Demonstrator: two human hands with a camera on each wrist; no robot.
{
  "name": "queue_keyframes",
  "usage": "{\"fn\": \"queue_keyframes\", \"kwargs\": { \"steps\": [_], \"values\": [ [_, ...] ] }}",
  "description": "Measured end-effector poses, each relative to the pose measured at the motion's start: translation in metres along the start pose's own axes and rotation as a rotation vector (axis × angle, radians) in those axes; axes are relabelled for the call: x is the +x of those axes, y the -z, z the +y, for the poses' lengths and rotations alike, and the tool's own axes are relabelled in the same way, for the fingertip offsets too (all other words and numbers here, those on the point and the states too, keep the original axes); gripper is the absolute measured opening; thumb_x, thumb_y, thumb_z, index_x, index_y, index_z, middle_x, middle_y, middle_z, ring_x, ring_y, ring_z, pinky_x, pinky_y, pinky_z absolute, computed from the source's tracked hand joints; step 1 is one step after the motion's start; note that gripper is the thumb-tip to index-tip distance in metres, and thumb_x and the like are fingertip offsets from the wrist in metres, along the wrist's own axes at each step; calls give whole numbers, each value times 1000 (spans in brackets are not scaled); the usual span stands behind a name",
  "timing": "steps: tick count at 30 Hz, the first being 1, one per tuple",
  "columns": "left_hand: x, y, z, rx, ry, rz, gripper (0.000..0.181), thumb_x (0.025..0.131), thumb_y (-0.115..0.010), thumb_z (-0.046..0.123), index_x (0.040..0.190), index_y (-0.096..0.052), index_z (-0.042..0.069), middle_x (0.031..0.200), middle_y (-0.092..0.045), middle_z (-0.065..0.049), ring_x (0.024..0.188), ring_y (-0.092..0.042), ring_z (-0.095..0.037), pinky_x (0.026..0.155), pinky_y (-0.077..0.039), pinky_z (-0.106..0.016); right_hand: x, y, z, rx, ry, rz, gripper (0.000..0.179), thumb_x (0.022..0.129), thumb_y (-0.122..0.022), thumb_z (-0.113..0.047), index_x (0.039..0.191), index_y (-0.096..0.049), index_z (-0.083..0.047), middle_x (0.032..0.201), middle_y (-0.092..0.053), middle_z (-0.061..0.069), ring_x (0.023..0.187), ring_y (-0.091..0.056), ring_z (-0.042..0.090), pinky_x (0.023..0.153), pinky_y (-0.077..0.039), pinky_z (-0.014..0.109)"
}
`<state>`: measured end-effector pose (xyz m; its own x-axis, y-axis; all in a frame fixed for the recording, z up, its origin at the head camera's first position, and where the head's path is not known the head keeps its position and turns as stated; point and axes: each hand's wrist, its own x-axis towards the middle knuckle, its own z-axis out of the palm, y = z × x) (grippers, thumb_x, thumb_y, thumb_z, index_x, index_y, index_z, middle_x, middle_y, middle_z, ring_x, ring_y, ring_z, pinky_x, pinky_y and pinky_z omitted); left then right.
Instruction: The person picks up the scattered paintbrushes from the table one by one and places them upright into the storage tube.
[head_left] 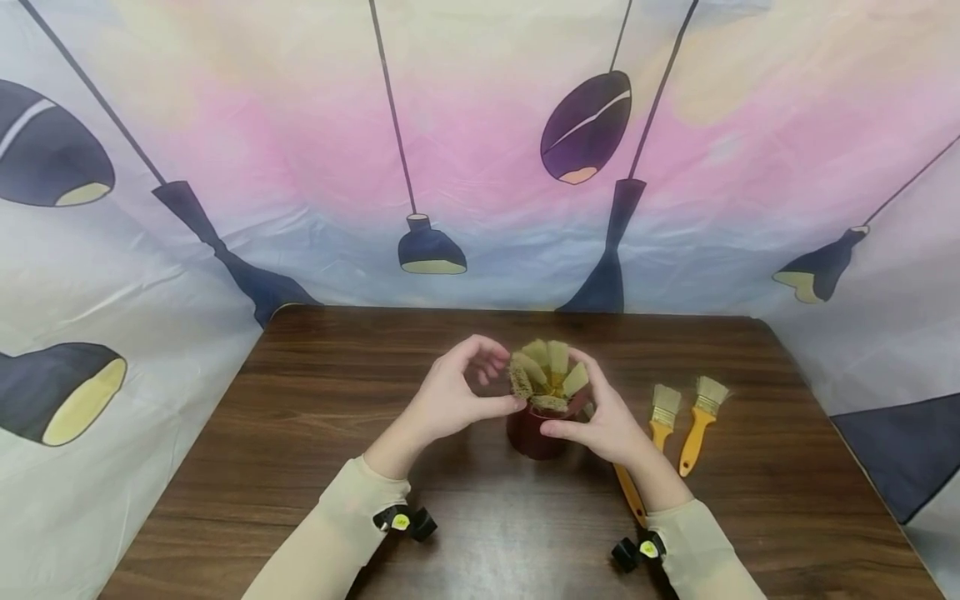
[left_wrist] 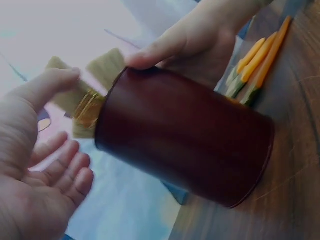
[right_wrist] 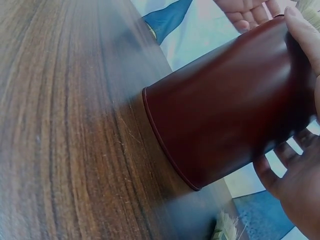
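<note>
A dark red cylindrical cup (head_left: 536, 440) stands upright on the table, holding several paintbrushes (head_left: 557, 358) with their pale bristles up. My right hand (head_left: 611, 421) grips the cup near its rim, the thumb on the near side and the fingers round the far side. To the left of the bristles is my left hand (head_left: 457, 396), its fingers loosely bent and apart. In the left wrist view, the left thumb overlaps the bristles of a brush (left_wrist: 70, 97); whether it touches them I cannot tell. The brush handles inside the cup are hidden.
Two paintbrushes with orange handles, one upright-pointing (head_left: 665, 408) and one slanted (head_left: 701, 425), lie right of my right hand. A third orange handle (head_left: 630, 493) shows beside the right forearm. Behind the brown wooden table (head_left: 337, 358) hangs a cloth (head_left: 480, 167) printed with lamps.
</note>
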<state>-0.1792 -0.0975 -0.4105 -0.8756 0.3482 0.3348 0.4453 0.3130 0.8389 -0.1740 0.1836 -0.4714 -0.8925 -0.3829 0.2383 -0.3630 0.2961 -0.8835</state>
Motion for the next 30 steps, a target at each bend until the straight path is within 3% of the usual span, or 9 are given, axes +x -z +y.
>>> {"fn": "queue_keyframes", "kwargs": {
  "steps": [5,11,18,25,30],
  "values": [
    [-2,-10,0,-24,-161,58,44,82,-97,11,119,-74,12,104,-71,-1,96,-68,-20,82,-60,-36,-1,1,0,-7,-1,-1,105,87,-95,-26,169,-30,-31,115,-63,7,92,-61,21,80,-57,45],
    [-1,-17,-4,56,-224,107,28,86,-92,8,110,-78,13,98,-72,3,89,-68,-15,77,-60,-32,0,0,1,12,12,-4,104,88,-95,-24,169,-30,-31,133,-62,7,103,-60,23,87,-57,49],
    [-2,-18,-10,112,-189,85,30,84,-95,17,108,-76,16,100,-71,6,91,-67,-13,79,-59,-32,0,1,0,55,24,-9,106,87,-95,-19,170,-29,-28,151,-59,8,126,-63,28,96,-57,46],
    [0,-16,-24,21,-103,37,56,80,-95,22,128,-68,15,112,-70,-1,96,-66,-20,81,-56,-37,0,1,0,58,25,-7,107,87,-96,-20,170,-30,-28,148,-60,8,122,-64,27,93,-58,43],
    [-1,-17,-31,-63,-70,-32,75,81,-95,21,145,-58,11,131,-70,-4,114,-68,-27,91,-57,-41,0,8,2,135,27,-57,109,86,-96,-17,172,-28,-28,158,-53,9,137,-57,35,103,-55,45]
  ]
}}
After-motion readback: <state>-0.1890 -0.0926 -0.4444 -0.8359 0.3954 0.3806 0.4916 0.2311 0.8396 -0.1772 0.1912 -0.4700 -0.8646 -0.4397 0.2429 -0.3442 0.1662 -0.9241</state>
